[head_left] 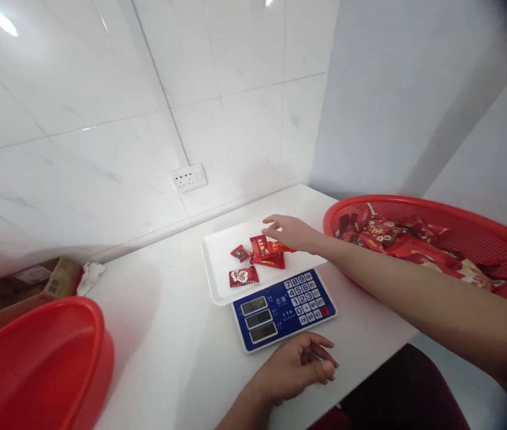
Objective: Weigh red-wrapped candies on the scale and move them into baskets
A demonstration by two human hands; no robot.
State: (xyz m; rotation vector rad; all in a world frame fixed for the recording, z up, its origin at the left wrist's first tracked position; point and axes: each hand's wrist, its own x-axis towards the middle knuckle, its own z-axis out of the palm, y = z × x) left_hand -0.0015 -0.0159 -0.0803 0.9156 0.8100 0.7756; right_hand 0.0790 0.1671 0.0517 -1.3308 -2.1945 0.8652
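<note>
My right hand (292, 232) hovers over the far right part of a white weighing tray (212, 251), fingers loosely bent and apart, with nothing visible in them. Below it on the tray lie several small red snack packets (260, 246), some overlapping. A flat packet with white lettering (243, 276) sits apart from them, nearer the display. The tray belongs to a digital scale (283, 307) with a blue panel, keypad and three small displays. Just in front of the scale's near edge, my left hand (295, 365) is half curled, its fingers apart and holding nothing.
At the right stands a large red basket (396, 202) with many red packets; my right forearm passes in front of it. Another red basket (96, 334) is at the left, beside an open cardboard box (58, 280) and crumpled white tissue (91, 276). A tiled wall with a socket (189, 177) borders the white table (159, 334).
</note>
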